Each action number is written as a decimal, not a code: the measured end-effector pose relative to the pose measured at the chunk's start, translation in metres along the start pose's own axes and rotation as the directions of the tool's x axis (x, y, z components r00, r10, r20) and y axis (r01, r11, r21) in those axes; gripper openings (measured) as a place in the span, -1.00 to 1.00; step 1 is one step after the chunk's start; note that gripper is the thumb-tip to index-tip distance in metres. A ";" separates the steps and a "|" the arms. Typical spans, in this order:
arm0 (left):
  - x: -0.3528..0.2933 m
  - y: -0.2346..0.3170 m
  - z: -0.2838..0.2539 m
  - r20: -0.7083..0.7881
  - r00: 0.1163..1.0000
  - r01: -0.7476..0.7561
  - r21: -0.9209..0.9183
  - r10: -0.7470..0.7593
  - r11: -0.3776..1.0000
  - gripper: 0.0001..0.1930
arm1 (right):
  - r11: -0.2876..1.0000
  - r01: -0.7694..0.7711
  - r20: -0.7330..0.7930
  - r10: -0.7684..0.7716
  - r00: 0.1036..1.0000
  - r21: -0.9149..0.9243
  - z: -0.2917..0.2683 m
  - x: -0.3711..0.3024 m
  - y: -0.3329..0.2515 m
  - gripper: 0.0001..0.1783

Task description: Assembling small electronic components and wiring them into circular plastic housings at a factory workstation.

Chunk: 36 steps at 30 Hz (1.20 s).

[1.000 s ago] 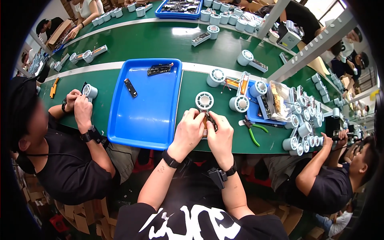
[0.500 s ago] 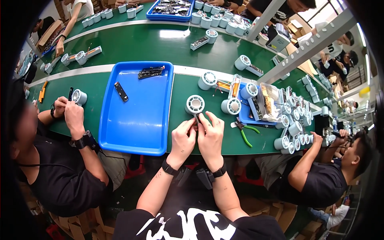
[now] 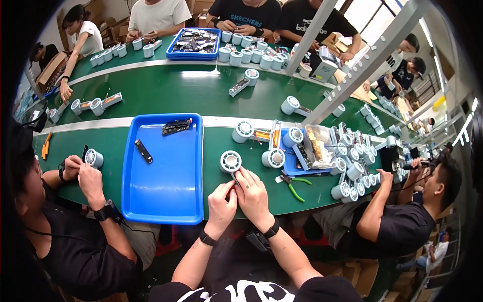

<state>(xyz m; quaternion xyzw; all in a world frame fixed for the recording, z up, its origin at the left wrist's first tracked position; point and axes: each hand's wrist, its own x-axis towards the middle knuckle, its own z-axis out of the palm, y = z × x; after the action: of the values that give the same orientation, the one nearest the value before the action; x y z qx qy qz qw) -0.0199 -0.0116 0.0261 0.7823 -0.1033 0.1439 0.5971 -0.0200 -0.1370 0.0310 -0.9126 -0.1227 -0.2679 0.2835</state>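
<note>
A pale blue handheld fan point(image 3: 230, 161) with a round slotted head lies in front of me, its head toward the far side. My left hand point(image 3: 222, 204) pinches the near end of its narrow handle, fingers closed. On the handle's other side is my right hand point(image 3: 251, 194), its fingers closed about the part just below the head. Most of the handle is hidden behind my fingers, and whether a small part is pinched there too cannot be made out. Right of my hands lie green-handled cutters point(image 3: 296, 189).
A blue tray point(image 3: 162, 201) at left holds dark circuit boards point(image 3: 143, 151). More fans point(image 3: 243, 132) stand beyond my hands, and many crowd the right around a clear plastic box point(image 3: 319, 146). Co-workers point(image 3: 88, 231) sit on both sides and across the table. A metal post point(image 3: 362, 65) slants at right.
The view has tilted up, so the table appears lower and more people show across it. My right hand has moved a little closer to the fan's head; both hands stay at the handle.
</note>
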 end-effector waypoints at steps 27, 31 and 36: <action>0.002 -0.001 0.004 -0.046 0.996 0.077 -0.012 -0.078 0.997 -0.92 | 0.925 0.223 -0.039 -0.222 0.974 0.306 0.003 0.174 0.001 -0.59; 0.003 -0.002 0.006 -0.048 0.997 0.057 0.003 -0.057 0.998 -0.90 | 0.980 0.187 0.180 -0.195 0.964 0.064 0.070 0.279 0.052 -0.73; 0.003 -0.007 0.011 -0.122 0.993 0.011 0.021 -0.008 1.000 -0.90 | 0.971 0.051 0.139 -0.019 0.990 -0.233 0.126 0.316 0.117 -0.70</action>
<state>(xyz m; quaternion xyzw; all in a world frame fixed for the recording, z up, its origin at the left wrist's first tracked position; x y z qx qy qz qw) -0.0135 -0.0205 0.0176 0.7789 -0.0616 0.1896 0.5946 0.3378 -0.1355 0.0672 -0.9536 -0.1250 -0.2229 0.1591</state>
